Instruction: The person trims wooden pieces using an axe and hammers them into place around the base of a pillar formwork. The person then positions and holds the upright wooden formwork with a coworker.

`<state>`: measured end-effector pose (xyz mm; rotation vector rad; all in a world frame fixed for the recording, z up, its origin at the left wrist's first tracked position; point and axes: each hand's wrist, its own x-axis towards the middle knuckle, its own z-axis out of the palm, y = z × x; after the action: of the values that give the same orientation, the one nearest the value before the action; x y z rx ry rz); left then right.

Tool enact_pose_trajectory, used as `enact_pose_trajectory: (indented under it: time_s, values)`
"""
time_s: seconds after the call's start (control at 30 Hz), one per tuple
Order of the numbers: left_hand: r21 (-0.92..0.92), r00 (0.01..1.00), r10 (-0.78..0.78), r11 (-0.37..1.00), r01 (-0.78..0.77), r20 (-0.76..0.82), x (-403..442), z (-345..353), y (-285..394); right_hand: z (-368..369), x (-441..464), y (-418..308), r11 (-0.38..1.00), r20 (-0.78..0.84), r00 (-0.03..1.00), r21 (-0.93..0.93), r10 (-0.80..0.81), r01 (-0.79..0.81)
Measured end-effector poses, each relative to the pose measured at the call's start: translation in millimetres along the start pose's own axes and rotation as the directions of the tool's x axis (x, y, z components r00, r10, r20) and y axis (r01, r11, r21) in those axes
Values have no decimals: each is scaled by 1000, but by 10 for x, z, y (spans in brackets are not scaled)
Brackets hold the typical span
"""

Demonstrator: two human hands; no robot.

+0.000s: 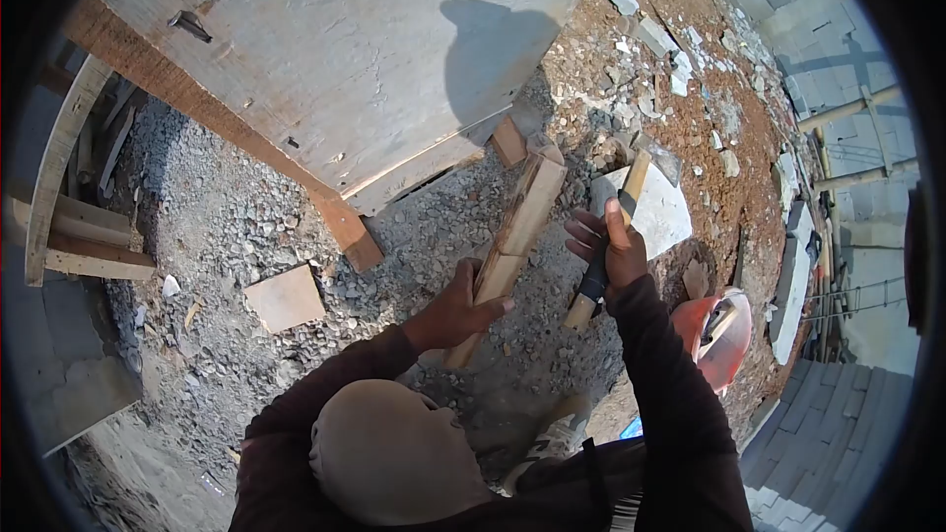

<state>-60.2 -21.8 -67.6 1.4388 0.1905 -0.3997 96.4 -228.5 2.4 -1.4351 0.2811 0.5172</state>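
My left hand (461, 309) is wrapped round a length of squared timber (524, 212), which slants up and away over the rubble ground. In my right hand (621, 251), beside the timber, is a wooden stick (634, 182) with a black wrapped section near its lower end. The thumb lies along the stick, and the fingers curl at its side. A pale slab (665, 212) lies on the ground behind the right hand. A small wood block (508, 142) rests near the timber's far end, by the large panel (335, 49).
The panel's brown wooden edge (227, 148) runs down to the gravel. A square board piece (284, 298) lies at left. A red, open container (711, 335) sits by my right forearm. Broken rubble (680, 69) covers the slope; grey blocks (828, 424) stand at right.
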Motion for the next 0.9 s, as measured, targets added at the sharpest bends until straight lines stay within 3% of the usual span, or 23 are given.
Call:
enact_pose_trajectory:
  time_s: [0.03,0.13,0.23,0.33,0.43,0.53,0.63,0.7,0.73,0.77,0.8,0.83,0.9]
  values:
    - [-147,999,-37,988,43,38,7,134,-25,9,-111,72,999,-51,999,-43,-16,14]
    - [-261,991,136,957,-127,17,95,496,-232,-153,-622,334,977,-119,990,-191,72,-94]
    - [-317,992,116,940,-123,-41,199,704,-393,-478,-1003,441,877,-23,990,-460,142,-137]
    - [-707,995,-91,706,39,-35,238,823,-380,-619,-1177,502,737,50,991,-673,121,-56]
    - [-787,987,-154,614,59,-45,181,783,-332,-520,-1102,550,786,75,994,-618,85,-21]
    - [-836,978,-207,540,94,-24,94,686,-249,-421,-970,397,739,66,997,-674,26,25]
    - [-776,954,-254,566,280,159,-61,397,-49,-383,-765,194,769,149,989,-635,21,79]
    - [-393,932,-253,854,341,259,-228,153,-58,-485,-531,185,753,218,975,-647,28,123]
    - [-160,914,-268,932,327,306,-264,68,-9,-504,-410,140,724,245,968,-676,46,136]
    - [179,994,-4,984,-15,106,-291,25,60,-503,-325,113,700,260,963,-701,66,141]
    - [529,949,315,802,-277,19,-372,5,178,-393,-343,34,719,259,965,-680,51,145]
    - [809,784,618,436,-395,50,-394,-24,254,-380,-334,3,704,264,959,-701,102,118]
    - [900,737,664,236,-367,127,-216,-49,266,-312,-247,-80,666,291,938,-740,189,96]
